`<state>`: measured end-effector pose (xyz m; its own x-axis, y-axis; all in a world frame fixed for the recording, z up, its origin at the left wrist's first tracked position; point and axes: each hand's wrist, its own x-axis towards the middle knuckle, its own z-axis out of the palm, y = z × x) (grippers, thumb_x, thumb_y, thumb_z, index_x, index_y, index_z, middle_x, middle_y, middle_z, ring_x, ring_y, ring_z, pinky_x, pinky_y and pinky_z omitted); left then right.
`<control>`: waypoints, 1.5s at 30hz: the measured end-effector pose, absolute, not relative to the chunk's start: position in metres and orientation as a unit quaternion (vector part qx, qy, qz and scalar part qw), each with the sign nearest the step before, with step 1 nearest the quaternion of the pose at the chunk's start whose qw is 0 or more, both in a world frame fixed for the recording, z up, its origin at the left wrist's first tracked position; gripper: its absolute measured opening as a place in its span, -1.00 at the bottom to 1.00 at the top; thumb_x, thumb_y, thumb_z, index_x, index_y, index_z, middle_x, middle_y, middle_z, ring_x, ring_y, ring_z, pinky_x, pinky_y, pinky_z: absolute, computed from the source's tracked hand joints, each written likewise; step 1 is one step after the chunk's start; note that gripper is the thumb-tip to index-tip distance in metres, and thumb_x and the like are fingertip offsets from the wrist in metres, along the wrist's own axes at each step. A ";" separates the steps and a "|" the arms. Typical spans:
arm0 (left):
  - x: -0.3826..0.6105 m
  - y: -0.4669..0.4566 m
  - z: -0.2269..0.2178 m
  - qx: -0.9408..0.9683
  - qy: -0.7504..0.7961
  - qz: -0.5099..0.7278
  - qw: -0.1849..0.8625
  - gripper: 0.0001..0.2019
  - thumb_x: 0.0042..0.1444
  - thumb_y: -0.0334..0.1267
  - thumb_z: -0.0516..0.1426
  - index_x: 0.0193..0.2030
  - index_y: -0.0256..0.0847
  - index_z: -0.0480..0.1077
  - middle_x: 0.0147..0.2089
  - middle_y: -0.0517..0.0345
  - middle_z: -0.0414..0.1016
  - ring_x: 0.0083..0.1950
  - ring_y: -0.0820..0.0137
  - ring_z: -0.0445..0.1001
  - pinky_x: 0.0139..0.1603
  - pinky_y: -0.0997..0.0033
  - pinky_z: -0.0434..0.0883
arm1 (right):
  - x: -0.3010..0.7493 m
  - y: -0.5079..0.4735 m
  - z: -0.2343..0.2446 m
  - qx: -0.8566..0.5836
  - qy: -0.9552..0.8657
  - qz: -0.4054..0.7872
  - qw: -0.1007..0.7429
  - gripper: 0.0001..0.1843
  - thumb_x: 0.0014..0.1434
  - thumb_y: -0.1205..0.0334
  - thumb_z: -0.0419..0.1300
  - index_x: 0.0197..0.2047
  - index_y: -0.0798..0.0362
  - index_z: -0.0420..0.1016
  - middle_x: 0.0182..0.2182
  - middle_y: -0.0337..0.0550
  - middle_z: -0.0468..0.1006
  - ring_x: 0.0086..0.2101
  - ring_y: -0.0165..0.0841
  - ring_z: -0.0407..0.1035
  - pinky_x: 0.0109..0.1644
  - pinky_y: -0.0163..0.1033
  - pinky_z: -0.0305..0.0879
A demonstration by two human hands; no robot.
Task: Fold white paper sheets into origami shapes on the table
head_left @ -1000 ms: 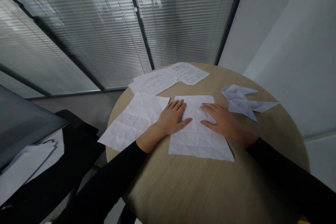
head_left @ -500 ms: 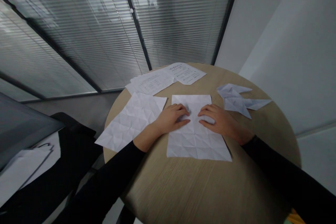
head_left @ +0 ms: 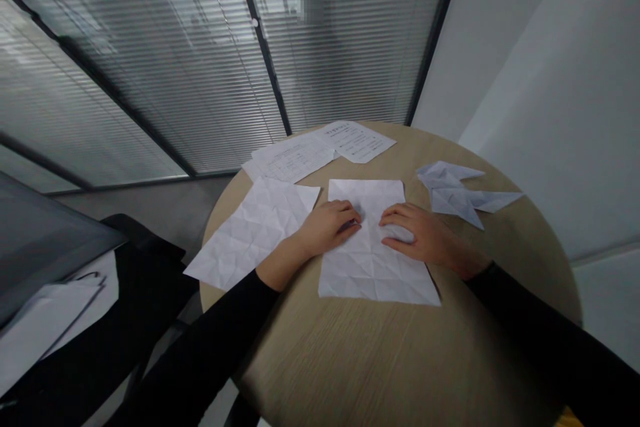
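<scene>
A creased white sheet of paper (head_left: 375,277) lies flat on the round wooden table in front of me. My left hand (head_left: 333,227) rests on its left half, thumb apart from the curved fingers. On the right half lies my right hand (head_left: 415,230), its fingers stretched toward the middle crease and the thumb spread below them. Both hands are open and touch the paper without gripping it. A second creased sheet (head_left: 250,237) lies to the left, beside my left wrist. Beyond my right hand sits a folded paper shape (head_left: 457,193) with pointed arms.
Several printed sheets (head_left: 305,155) overlap at the far edge of the round table (head_left: 350,360). At lower left, papers (head_left: 55,320) rest on a black surface. Glass with blinds (head_left: 340,47) stands behind the table, and a pale wall (head_left: 565,113) rises at right.
My right hand has shifted very slightly right and toward me on the sheet. My left hand has stayed nearly still. The whole view has moved a little.
</scene>
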<state>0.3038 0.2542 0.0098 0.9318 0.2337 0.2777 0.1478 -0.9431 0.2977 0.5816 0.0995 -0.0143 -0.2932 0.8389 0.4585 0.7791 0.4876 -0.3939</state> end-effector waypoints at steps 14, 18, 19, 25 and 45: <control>0.302 0.250 0.011 0.970 0.096 0.161 0.158 -0.34 0.32 0.33 0.44 0.28 -0.15 0.61 0.27 -0.18 0.65 0.28 -0.07 0.64 0.36 -0.08 0.56 | 0.588 0.100 -0.029 -0.553 -0.774 0.013 0.308 -0.45 0.44 0.01 0.49 0.44 -0.19 0.64 0.37 0.06 0.70 0.33 0.14 0.61 0.46 0.39 0.58; 0.303 0.252 0.010 0.967 0.098 0.158 0.176 -0.39 0.33 0.30 0.44 0.25 -0.14 0.61 0.24 -0.16 0.65 0.27 -0.05 0.64 0.37 -0.08 0.55 | 0.587 0.100 -0.027 -0.575 -0.759 -0.011 0.304 -0.44 0.43 0.00 0.50 0.42 -0.14 0.64 0.33 0.11 0.71 0.30 0.18 0.63 0.43 0.41 0.59; 0.303 0.252 0.010 0.966 0.098 0.158 0.180 -0.39 0.33 0.30 0.45 0.25 -0.14 0.61 0.24 -0.16 0.65 0.27 -0.04 0.64 0.37 -0.08 0.55 | 0.587 0.100 -0.027 -0.578 -0.757 -0.015 0.304 -0.45 0.43 0.00 0.50 0.41 -0.13 0.64 0.33 0.12 0.71 0.30 0.19 0.63 0.42 0.42 0.59; 0.303 0.253 0.008 0.965 0.094 0.162 0.186 -0.40 0.36 0.29 0.44 0.26 -0.13 0.60 0.26 -0.16 0.65 0.30 -0.04 0.63 0.40 -0.08 0.54 | 0.586 0.101 -0.022 -0.571 -0.754 -0.021 0.324 -0.56 0.46 0.13 0.43 0.35 -0.10 0.65 0.27 0.12 0.74 0.24 0.17 0.65 0.38 0.41 0.61; 0.303 0.250 0.012 0.967 0.067 0.182 0.165 -0.58 0.49 0.07 0.34 0.32 -0.11 0.61 0.38 -0.14 0.69 0.39 -0.04 0.66 0.50 -0.15 0.51 | 0.597 0.105 -0.027 -0.579 -0.690 0.015 0.434 -0.48 0.28 0.48 0.19 0.17 -0.17 0.72 0.19 -0.03 0.79 0.23 0.06 0.66 0.44 0.39 0.55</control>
